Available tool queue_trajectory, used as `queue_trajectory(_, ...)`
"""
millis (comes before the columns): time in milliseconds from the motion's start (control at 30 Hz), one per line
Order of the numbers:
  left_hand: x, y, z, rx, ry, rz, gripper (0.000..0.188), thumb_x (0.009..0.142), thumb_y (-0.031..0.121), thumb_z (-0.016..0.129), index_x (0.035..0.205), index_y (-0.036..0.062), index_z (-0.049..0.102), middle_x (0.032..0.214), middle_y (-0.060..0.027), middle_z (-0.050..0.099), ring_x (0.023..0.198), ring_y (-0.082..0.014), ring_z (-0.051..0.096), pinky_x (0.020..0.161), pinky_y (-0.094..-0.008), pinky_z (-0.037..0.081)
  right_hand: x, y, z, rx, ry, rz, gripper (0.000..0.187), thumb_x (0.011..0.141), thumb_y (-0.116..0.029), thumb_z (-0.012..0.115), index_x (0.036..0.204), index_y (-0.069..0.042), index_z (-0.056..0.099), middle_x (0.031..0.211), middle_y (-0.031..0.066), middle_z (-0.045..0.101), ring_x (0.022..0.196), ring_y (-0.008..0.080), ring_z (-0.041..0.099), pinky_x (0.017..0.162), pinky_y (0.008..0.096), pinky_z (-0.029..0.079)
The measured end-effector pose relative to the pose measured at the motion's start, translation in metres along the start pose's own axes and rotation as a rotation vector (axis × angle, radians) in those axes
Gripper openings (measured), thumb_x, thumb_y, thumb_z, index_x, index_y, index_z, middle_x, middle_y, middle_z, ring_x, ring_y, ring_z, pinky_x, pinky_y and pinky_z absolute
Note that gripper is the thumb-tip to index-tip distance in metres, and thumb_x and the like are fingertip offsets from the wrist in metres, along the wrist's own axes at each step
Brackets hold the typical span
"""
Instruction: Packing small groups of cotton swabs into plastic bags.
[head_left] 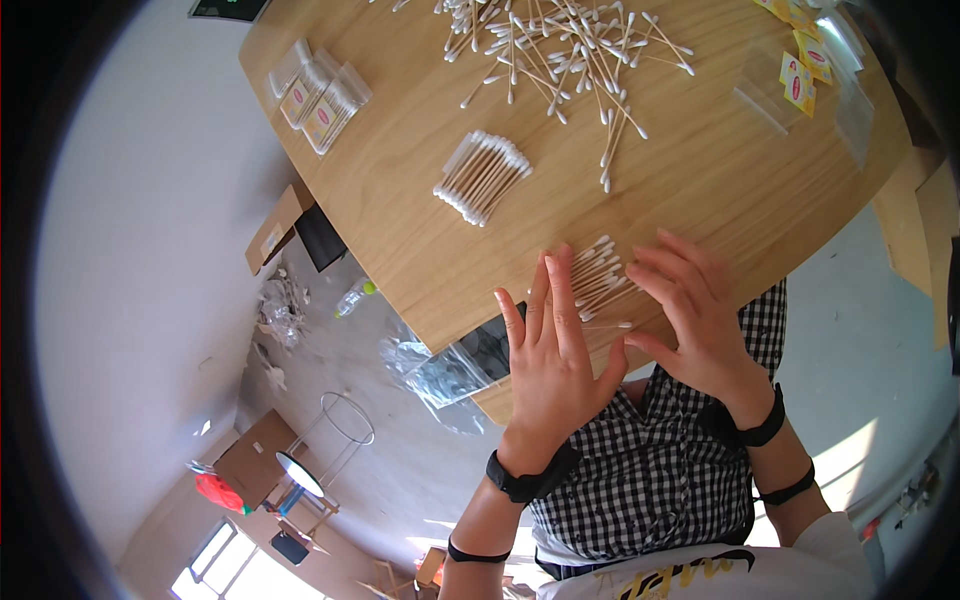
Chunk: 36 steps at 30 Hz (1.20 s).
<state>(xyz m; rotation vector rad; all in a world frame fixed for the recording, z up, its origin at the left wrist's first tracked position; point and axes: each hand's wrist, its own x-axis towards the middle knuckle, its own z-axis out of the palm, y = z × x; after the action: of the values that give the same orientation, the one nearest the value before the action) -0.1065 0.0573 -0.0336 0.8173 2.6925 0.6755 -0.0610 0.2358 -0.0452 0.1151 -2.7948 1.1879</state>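
A small row of cotton swabs [598, 280] lies on the wooden table between my hands, close to the near edge. My left hand [556, 345] is spread with its fingers stretched out over the left side of this row. Over its right side hovers my right hand [692, 310], fingers apart and slightly blurred. Neither hand grips anything that I can see. Beyond my left hand, a neat bundle of cotton swabs [484, 177] lies side by side on the table. Farther back is a large loose heap of cotton swabs [570, 55].
Clear packs with yellow labels [322, 105] are stacked at the table's far left. Yellow cards [798, 84] and clear plastic sleeves [762, 108] lie at the far right. Clear plastic bags [440, 370] hang by the table's near-left edge [425, 335]. A bottle [354, 298] lies on the floor.
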Motion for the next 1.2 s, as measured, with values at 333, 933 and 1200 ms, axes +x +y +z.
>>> queue_trajectory(333, 0.005, 0.022, 0.021, 0.17, 0.022, -0.038, 0.093, 0.086, 0.045, 0.06, 0.143, -0.0166, 0.019, 0.15, -0.0359, 0.018, 0.143, -0.0467, 0.016, 0.113, -0.0591, 0.014, 0.016, 0.001, 0.005, 0.156, 0.203, 0.082, 0.051, 0.079, -0.001, 0.067, 0.128, -0.003, 0.05, 0.129, 0.0136, 0.053, 0.127, 0.0348, 0.046, 0.105, 0.0442, 0.036)
queue_trajectory(933, 0.011, 0.021, 0.021, 0.091, 0.034, -0.096, 0.096, 0.09, 0.057, 0.052, 0.147, -0.0103, 0.015, 0.153, -0.0283, 0.022, 0.144, -0.0392, 0.018, 0.116, -0.054, 0.014, 0.002, 0.007, -0.002, 0.127, 0.194, 0.11, 0.037, 0.087, 0.0, 0.058, 0.123, -0.001, 0.054, 0.125, 0.0147, 0.057, 0.123, 0.0325, 0.05, 0.103, 0.0425, 0.039)
queue_trajectory(1200, 0.004, 0.012, 0.021, -1.126, 0.629, -0.35, 0.08, 0.097, 0.051, 0.043, 0.152, 0.0034, 0.009, 0.158, -0.0206, 0.013, 0.148, -0.0321, 0.007, 0.119, -0.0462, 0.004, 0.018, -0.005, 0.035, 0.891, 0.34, 0.181, 0.047, 0.103, -0.026, 0.042, 0.138, 0.005, 0.034, 0.143, 0.0219, 0.039, 0.137, 0.0302, 0.035, 0.117, 0.0453, 0.023)
